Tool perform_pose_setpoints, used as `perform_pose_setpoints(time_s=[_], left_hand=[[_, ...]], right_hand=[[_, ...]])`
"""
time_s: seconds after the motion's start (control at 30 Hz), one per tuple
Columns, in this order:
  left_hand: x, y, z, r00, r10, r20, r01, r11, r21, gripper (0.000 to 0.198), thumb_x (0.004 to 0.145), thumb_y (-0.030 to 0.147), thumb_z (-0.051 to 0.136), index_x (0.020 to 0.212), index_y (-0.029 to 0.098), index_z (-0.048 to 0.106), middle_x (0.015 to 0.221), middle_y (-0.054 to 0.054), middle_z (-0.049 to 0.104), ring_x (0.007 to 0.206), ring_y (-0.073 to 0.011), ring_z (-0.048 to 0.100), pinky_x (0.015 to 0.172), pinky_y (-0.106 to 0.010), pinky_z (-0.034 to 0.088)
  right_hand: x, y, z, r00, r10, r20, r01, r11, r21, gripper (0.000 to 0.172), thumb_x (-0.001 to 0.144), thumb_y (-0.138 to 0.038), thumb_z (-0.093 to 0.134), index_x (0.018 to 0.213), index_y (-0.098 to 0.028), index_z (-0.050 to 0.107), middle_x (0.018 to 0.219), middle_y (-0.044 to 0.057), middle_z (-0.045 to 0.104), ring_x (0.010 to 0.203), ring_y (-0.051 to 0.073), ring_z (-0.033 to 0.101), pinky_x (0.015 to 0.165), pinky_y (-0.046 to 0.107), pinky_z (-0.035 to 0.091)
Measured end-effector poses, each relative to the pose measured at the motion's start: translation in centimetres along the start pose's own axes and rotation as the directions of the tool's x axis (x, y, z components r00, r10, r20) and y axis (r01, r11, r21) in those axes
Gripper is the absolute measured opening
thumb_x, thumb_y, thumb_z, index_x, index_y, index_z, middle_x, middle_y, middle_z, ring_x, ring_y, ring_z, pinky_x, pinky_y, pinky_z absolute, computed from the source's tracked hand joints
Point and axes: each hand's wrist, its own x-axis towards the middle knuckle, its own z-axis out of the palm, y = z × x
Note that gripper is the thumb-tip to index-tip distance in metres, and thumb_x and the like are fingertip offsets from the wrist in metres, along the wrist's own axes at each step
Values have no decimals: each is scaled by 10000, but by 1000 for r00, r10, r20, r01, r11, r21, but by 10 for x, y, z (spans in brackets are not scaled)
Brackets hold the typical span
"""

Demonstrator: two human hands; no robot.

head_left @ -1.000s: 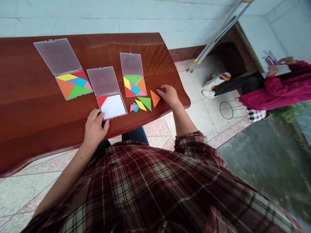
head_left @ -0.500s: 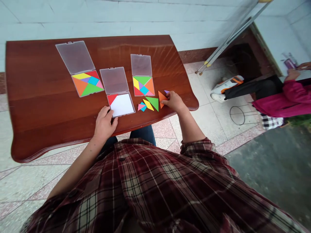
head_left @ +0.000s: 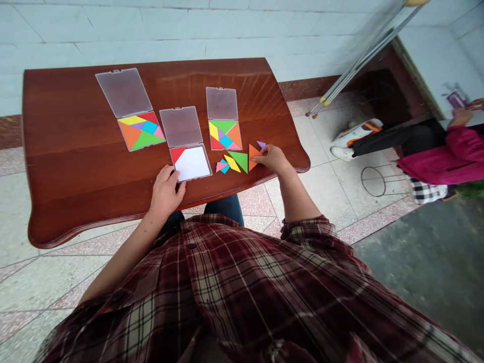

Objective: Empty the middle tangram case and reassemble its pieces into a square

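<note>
My left hand (head_left: 166, 191) rests at the near left corner of an open clear tangram case (head_left: 210, 170), its thumb and fingers closed about that corner. Inside the case, a red triangle (head_left: 176, 153) lies in the far left corner beside a white card (head_left: 193, 164). My right hand (head_left: 273, 158) has its fingertips on an orange triangle (head_left: 253, 157) at the right end of a row of loose pieces. A purple triangle (head_left: 261, 144) lies just beyond those fingers. Left of them are a green triangle (head_left: 241, 160), a yellow parallelogram (head_left: 232, 163), a blue square (head_left: 224, 169) and a pink triangle (head_left: 220, 165).
Two more open tangram cases, a left one (head_left: 124, 91) and a right one (head_left: 222, 103), hold full sets on the brown table (head_left: 75, 176). Crutches (head_left: 355, 65) lean at the wall. A person in a magenta top (head_left: 461, 151) sits at the right.
The view has shifted slightly, so the table sits a little further right. Both hands keep their places at the case and the orange triangle.
</note>
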Motion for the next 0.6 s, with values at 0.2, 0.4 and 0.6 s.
perform_pose_setpoints(time_s=[0.2,0.4,0.6], left_hand=[[-1,-3,1,1000,9,-2,-9,1000,4,320,883,310,469,1118,149,614,1280,-146,558,1299,-315,470,1133,-503,386],[-1,-2,1,1000,-3,7,3,1000,4,327,887,316,460,1114,142,618,1294,-158,554,1307,-322,467,1134,-512,383],[-3,-1,0,1000,-3,-1,3,999,33,331,895,319,462,1129,137,611,1293,-147,555,1317,-311,469,1142,-491,388]], right_hand=[[-5,-4,-1,998,-24,-55,29,995,90,266,636,-251,751,651,-194,491,657,-27,520,651,123,466,650,293,367],[-1,2,6,993,-77,-86,92,978,185,182,713,-248,668,648,-197,506,605,-38,499,602,117,442,626,287,364],[-3,6,8,979,-57,-195,125,925,360,131,712,-227,639,681,-202,515,590,-51,506,537,100,458,563,263,387]])
